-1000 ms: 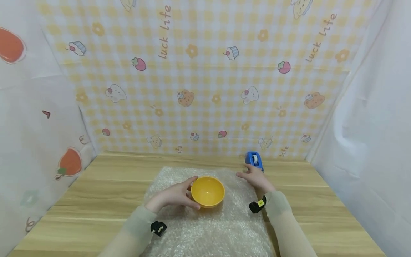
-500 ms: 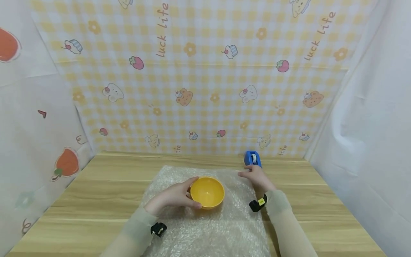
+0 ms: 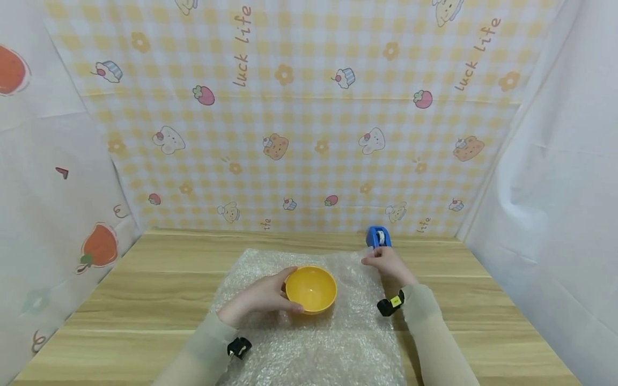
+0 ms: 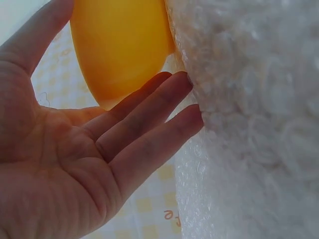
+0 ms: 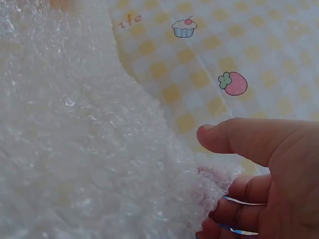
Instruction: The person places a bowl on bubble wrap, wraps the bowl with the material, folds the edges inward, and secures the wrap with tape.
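A yellow bowl (image 3: 311,289) stands on a sheet of bubble wrap (image 3: 333,354), its inside facing up. My left hand (image 3: 265,294) holds the bowl from the left side, thumb at the near rim and index finger round the far side. In the left wrist view, the other fingers of my left hand (image 4: 94,144) reach beneath the bowl (image 4: 119,45) toward the bubble wrap (image 4: 254,119). My right hand (image 3: 388,265) is at the sheet's far right corner. The right wrist view shows its fingers (image 5: 239,214) curled under the bubble wrap's edge, with the thumb above.
A blue tape dispenser (image 3: 378,237) stands just beyond my right hand, partly hidden by it. The wooden table (image 3: 145,300) ends at a yellow checked cloth (image 3: 309,118) behind. White cloths (image 3: 555,177) close off both sides.
My right hand's thumb and fingers have closed in at the bubble wrap's far right corner, and that corner has lifted slightly. My left hand stays on the bowl.
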Available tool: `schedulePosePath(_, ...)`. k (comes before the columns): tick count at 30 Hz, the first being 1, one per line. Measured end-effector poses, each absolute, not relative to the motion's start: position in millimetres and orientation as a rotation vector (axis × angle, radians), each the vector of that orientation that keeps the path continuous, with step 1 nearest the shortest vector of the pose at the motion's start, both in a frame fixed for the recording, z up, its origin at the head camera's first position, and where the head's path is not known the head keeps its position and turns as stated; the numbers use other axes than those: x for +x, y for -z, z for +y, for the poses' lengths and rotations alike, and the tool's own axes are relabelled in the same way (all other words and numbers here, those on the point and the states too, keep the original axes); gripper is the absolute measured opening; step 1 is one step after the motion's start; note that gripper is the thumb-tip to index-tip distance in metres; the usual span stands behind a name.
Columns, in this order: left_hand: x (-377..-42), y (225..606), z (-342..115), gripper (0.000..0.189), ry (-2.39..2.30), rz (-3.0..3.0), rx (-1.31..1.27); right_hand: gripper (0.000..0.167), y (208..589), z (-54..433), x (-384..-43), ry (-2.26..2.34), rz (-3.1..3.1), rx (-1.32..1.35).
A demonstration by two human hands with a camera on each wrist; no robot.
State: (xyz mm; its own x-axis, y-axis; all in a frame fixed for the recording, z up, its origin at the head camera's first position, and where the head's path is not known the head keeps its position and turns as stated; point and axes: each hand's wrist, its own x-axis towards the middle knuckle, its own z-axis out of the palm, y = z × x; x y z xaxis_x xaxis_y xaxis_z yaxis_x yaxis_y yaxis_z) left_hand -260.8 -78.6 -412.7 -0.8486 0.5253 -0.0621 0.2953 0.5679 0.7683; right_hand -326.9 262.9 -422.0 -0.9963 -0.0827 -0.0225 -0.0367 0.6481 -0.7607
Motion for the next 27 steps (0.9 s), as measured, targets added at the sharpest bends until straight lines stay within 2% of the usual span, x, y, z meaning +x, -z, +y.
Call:
schedulePosePath(6, -256.6, 411.5, -74.2, 0.104, -1.186, 2.534, 0.659, 0.025, 421.1, 260.8, -326.1, 1.335, 2.804, -0.112)
schedulePosePath(11, -255.5, 412.3, -71.4, 0.103, -1.175, 2.558, 0.646, 0.047, 419.6, 261.0, -324.2, 1.252, 2.827, -0.113)
schedulePosePath(13, -255.3, 412.5, -70.8, 0.102, -1.172, 2.566, 0.644, 0.040, 418.6, 262.7, -323.7, 1.236, 2.801, -0.125)
schedulePosePath(15, -255.2, 412.5, -70.7, 0.102, -1.165, 2.570, 0.649, 0.023, 417.6, 264.8, -323.1, 1.255, 2.749, -0.139)
schedulePosePath(17, -255.4, 413.2, -70.8, 0.101, -1.168, 2.568, 0.653, 0.014, 417.3, 266.8, -322.9, 1.289, 2.701, -0.165)
schedulePosePath(22, -255.1, 412.8, -70.8, 0.101, -1.164, 2.575, 0.649, 0.007, 419.7, 269.2, -323.9, 1.358, 2.680, -0.168)
schedulePosePath(27, -255.2, 413.7, -70.3, 0.101, -1.126, 2.614, 0.631, 0.012, 420.8, 267.2, -324.9, 1.393, 2.744, -0.149)
